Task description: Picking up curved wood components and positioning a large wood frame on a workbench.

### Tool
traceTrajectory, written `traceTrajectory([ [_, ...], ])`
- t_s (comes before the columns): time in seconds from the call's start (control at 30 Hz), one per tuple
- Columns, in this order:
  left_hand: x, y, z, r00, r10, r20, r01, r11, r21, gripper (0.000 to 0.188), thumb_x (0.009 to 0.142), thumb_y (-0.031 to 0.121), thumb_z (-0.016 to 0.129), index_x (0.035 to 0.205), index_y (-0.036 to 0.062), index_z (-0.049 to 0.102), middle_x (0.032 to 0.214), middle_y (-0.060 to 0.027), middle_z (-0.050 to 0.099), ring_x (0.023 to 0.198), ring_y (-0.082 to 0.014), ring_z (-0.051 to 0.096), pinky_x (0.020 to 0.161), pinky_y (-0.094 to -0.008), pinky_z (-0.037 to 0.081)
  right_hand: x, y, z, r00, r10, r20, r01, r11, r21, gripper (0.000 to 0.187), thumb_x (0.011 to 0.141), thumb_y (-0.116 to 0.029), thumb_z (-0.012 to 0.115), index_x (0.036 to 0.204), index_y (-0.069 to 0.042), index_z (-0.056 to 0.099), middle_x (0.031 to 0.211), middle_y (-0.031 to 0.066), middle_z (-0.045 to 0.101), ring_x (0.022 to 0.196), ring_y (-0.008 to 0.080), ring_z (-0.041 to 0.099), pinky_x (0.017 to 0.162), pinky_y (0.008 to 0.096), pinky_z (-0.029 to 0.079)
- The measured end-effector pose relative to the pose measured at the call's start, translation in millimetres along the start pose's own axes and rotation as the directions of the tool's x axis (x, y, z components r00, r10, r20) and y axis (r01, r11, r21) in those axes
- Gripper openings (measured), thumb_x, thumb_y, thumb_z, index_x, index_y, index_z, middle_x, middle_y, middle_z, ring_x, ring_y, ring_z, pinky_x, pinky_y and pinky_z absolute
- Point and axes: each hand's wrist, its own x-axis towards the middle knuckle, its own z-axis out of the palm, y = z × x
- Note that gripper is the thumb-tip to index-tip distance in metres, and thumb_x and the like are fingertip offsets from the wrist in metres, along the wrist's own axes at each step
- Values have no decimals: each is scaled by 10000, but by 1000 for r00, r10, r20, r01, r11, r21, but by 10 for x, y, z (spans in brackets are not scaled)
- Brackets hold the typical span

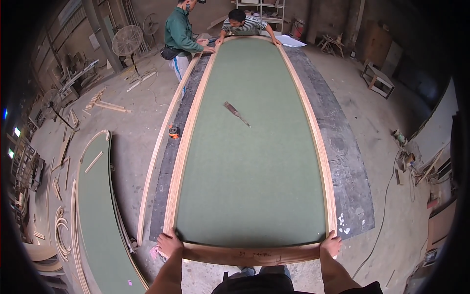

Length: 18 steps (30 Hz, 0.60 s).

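A long green panel [245,186] bordered by a pale wooden frame [326,196] lies on a dark tabletop [342,157] in front of me. Across its near end runs a brown wooden crosspiece [249,254] with handwriting on it. My left hand [169,244] grips the near left corner of the frame. At the near right corner my right hand [331,244] is closed round the wood in the same way. On the panel rests a brown tool [236,113], broad at one end and narrow at the other; its exact kind is unclear. An orange and black tape measure [174,132] sits beside the left rail.
At the far end a person in a striped top [245,23] leans over, both hands on the frame. A person in green [182,32] stands far left, beside a loose wooden strip [159,157]. Left on the floor are another green panel [100,196] and a fan [127,41].
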Motion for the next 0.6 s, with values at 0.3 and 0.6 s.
traceTrajectory([
  [0.3,3,3,-24,999,-7,36,7,1000,6,551,877,606,413,966,72,517,1022,-106,524,1039,-293,500,855,-462,371,-8,-2,13,1000,6,-29,-6,1000,1,655,900,-623,310,1089,-45,555,1136,153,523,1096,328,508,897,515,384],
  [0.6,7,10,-20,1000,-1,31,2,1000,-9,555,882,596,412,982,61,518,1035,-122,526,1051,-306,497,876,-476,367,5,1,36,1000,7,-24,-7,1000,-1,654,903,-624,301,1084,-49,555,1139,154,521,1102,326,505,898,513,383],
])
